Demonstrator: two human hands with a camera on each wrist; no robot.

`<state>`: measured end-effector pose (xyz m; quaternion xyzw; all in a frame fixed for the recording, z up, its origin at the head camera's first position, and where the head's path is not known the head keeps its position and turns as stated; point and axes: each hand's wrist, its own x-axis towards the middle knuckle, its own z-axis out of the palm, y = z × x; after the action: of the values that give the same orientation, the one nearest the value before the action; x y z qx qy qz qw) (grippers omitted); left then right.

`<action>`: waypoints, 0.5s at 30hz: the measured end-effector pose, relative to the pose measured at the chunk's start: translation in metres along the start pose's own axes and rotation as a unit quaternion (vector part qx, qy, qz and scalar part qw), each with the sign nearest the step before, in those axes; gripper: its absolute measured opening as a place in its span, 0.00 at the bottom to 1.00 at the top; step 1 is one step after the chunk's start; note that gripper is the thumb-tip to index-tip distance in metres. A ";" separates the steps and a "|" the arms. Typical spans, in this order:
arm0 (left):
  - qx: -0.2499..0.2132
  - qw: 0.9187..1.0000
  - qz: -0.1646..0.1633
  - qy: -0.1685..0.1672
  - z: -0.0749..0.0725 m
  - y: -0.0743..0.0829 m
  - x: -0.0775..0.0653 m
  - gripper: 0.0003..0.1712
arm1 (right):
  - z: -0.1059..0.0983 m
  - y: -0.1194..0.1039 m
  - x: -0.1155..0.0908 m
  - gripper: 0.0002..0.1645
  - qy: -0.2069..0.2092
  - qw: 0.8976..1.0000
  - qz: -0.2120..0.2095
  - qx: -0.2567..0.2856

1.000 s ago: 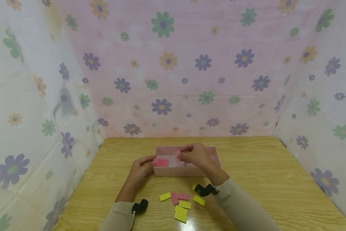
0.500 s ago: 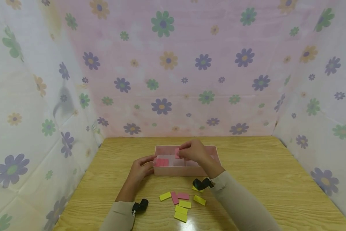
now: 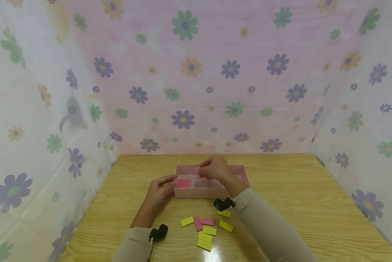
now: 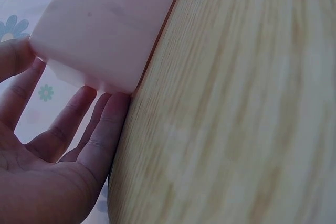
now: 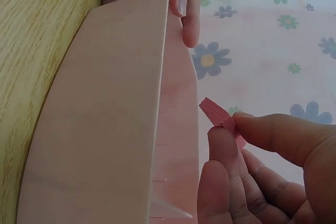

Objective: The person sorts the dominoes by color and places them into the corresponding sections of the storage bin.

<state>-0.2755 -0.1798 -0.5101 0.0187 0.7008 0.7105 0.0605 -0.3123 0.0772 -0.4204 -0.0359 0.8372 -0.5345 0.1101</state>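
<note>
A long pink box (image 3: 197, 193), parted by dividers, stands on the wooden table. At its left end my left hand (image 3: 161, 188) holds the end wall, with fingertips over the rim and other fingers against the outside. Over the box's middle my right hand (image 3: 215, 169) pinches a pink domino (image 5: 215, 112) between thumb and fingers; the head view partly hides that domino. Several pink dominoes (image 3: 183, 183) lie side by side in the left compartment. The box's right part is partly hidden by the right hand and forearm.
In front of the box lie two pink dominoes (image 3: 207, 221) and several yellow dominoes (image 3: 209, 230), some touching. A black wrist camera (image 3: 223, 204) sits on the right wrist, close above a yellow domino. Flowered cloth (image 3: 189, 131) walls the table at the back and sides.
My right hand has shifted slightly left and toward the back with the pink domino in its fingers. The left hand and the box have stayed put.
</note>
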 end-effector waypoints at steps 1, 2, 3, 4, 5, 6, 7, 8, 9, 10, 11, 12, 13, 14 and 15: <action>-0.001 1.000 0.000 0.000 0.000 0.000 0.000 0.22 | 0.001 -0.001 0.001 0.18 0.001 1.000 0.002 -0.001; -0.002 1.000 -0.001 0.000 0.000 0.000 0.000 0.22 | 0.001 -0.001 0.002 0.17 0.003 1.000 0.004 -0.004; -0.004 1.000 -0.002 0.000 -0.001 0.000 0.000 0.22 | 0.001 -0.002 0.002 0.16 0.005 1.000 0.007 -0.006; -0.005 1.000 -0.002 0.000 -0.001 0.000 0.001 0.22 | 0.001 -0.003 0.003 0.15 0.008 1.000 0.009 -0.011; -0.006 1.000 -0.002 -0.001 -0.001 0.000 0.001 0.21 | 0.001 -0.004 0.004 0.13 0.011 1.000 0.010 -0.016; -0.005 1.000 -0.001 -0.001 -0.001 0.000 0.001 0.21 | 0.001 -0.005 0.004 0.11 0.013 1.000 0.011 -0.020; -0.006 1.000 -0.001 -0.001 -0.001 0.000 0.001 0.21 | 0.001 -0.005 0.004 0.10 0.015 0.999 0.014 -0.025; -0.006 1.000 0.000 -0.001 0.000 0.000 0.002 0.21 | 0.001 -0.006 0.005 0.09 0.017 0.999 0.015 -0.030; -0.005 1.000 0.001 -0.001 0.000 0.000 0.002 0.21 | 0.001 -0.007 0.005 0.08 0.017 0.999 0.017 -0.035; -0.004 1.000 0.002 0.000 0.000 -0.001 0.002 0.21 | 0.002 -0.007 0.006 0.08 0.017 0.999 0.018 -0.039; -0.005 1.000 0.002 0.000 0.000 -0.001 0.002 0.21 | 0.002 -0.007 0.007 0.08 0.018 0.999 0.019 -0.042; -0.003 1.000 0.003 0.000 -0.001 -0.001 0.002 0.21 | 0.003 -0.008 0.007 0.07 0.017 0.999 0.019 -0.047; -0.004 1.000 0.002 0.001 -0.001 -0.001 0.002 0.21 | 0.003 -0.008 0.008 0.07 0.016 0.998 0.019 -0.051; -0.005 1.000 0.001 0.002 -0.001 -0.001 0.002 0.21 | 0.004 -0.008 0.009 0.07 0.014 0.998 0.019 -0.055; -0.006 1.000 0.001 0.003 -0.001 -0.002 0.002 0.22 | 0.005 -0.009 0.010 0.07 0.011 0.998 0.018 -0.058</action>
<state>-0.2778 -0.1809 -0.5119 0.0170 0.6967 0.7148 0.0581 -0.3215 0.0674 -0.4157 -0.0211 0.8683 -0.4837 0.1080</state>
